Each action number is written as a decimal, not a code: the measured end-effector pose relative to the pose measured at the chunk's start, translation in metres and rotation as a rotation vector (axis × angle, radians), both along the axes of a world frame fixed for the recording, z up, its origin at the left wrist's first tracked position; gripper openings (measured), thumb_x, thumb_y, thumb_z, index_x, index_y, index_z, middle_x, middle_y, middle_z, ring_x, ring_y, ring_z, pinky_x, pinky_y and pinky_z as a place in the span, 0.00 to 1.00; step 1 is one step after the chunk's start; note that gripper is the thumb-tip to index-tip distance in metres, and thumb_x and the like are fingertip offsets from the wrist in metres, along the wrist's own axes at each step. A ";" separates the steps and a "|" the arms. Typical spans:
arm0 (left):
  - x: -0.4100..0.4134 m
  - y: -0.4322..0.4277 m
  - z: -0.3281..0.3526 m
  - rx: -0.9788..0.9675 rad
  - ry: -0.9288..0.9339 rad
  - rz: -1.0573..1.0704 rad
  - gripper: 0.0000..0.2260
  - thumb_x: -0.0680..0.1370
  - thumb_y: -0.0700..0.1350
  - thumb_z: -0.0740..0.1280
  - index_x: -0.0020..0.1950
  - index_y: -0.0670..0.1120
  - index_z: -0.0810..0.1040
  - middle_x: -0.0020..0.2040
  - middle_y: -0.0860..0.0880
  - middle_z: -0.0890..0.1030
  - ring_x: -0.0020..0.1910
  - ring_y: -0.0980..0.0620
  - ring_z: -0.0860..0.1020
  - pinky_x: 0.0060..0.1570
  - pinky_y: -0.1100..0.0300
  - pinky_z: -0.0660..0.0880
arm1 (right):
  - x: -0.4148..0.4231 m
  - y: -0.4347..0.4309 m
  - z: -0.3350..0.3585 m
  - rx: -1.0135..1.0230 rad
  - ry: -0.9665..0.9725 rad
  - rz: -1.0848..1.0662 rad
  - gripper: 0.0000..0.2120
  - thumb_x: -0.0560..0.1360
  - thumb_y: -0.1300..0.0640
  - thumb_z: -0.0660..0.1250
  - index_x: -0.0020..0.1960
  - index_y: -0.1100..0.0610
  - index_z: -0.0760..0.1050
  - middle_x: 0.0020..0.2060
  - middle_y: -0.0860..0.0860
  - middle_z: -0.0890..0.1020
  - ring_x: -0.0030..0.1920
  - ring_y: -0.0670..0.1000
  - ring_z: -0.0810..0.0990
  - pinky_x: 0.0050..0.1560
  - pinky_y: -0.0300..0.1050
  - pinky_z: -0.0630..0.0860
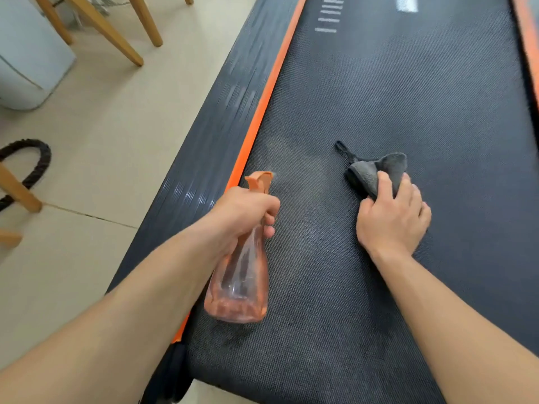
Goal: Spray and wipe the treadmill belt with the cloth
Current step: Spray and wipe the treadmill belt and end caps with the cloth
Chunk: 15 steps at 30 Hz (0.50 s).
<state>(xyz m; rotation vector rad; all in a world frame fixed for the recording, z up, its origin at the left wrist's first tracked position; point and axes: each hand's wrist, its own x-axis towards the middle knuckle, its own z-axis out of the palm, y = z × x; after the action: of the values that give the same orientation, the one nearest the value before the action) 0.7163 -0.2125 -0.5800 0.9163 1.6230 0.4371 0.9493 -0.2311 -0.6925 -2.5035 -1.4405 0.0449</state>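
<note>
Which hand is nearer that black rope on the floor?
Left. The left hand, gripping the spray bottle, is by the belt edge facing the black rope; the right hand holds the cloth farther across.

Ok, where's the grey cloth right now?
In the head view the grey cloth sits on the treadmill belt, right of centre, gripped by the right hand, with the spray bottle to its left.

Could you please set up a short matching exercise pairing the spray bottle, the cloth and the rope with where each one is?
1. spray bottle
2. cloth
3. rope

A. lying on the floor
B. gripped by the left hand
C. held by the right hand on the treadmill belt

Pairs: 1-B, 2-C, 3-A.
</note>
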 end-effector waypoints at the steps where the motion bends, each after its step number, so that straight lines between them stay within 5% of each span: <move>1: 0.002 0.002 0.000 0.003 -0.015 0.006 0.05 0.72 0.35 0.68 0.37 0.43 0.76 0.32 0.44 0.79 0.26 0.47 0.79 0.37 0.58 0.76 | 0.000 0.000 0.001 -0.004 0.002 0.002 0.25 0.80 0.51 0.60 0.77 0.50 0.66 0.78 0.59 0.64 0.77 0.62 0.62 0.75 0.63 0.58; 7: 0.024 -0.003 0.007 0.036 -0.074 -0.045 0.11 0.63 0.41 0.71 0.45 0.43 0.80 0.39 0.44 0.81 0.30 0.47 0.81 0.44 0.51 0.78 | -0.002 0.000 0.006 -0.026 -0.002 -0.002 0.26 0.80 0.50 0.59 0.77 0.49 0.65 0.79 0.59 0.63 0.77 0.61 0.62 0.75 0.62 0.58; 11: 0.030 -0.006 0.007 -0.016 0.000 -0.138 0.02 0.73 0.36 0.69 0.42 0.40 0.78 0.34 0.44 0.81 0.25 0.48 0.80 0.37 0.59 0.77 | -0.001 0.001 0.005 -0.030 -0.025 0.008 0.26 0.80 0.49 0.59 0.77 0.49 0.65 0.78 0.59 0.64 0.76 0.61 0.63 0.74 0.61 0.59; 15: 0.033 -0.008 0.011 0.022 -0.005 -0.111 0.03 0.73 0.36 0.69 0.39 0.41 0.78 0.35 0.44 0.82 0.28 0.46 0.81 0.42 0.54 0.77 | 0.003 0.000 0.004 -0.055 -0.024 0.025 0.26 0.80 0.49 0.58 0.78 0.50 0.65 0.79 0.58 0.63 0.77 0.61 0.62 0.75 0.62 0.58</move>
<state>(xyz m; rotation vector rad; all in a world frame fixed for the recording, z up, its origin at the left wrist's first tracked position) 0.7493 -0.2202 -0.5690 1.0155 1.5572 0.3803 0.9518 -0.2307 -0.6885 -2.5378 -1.4999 0.0607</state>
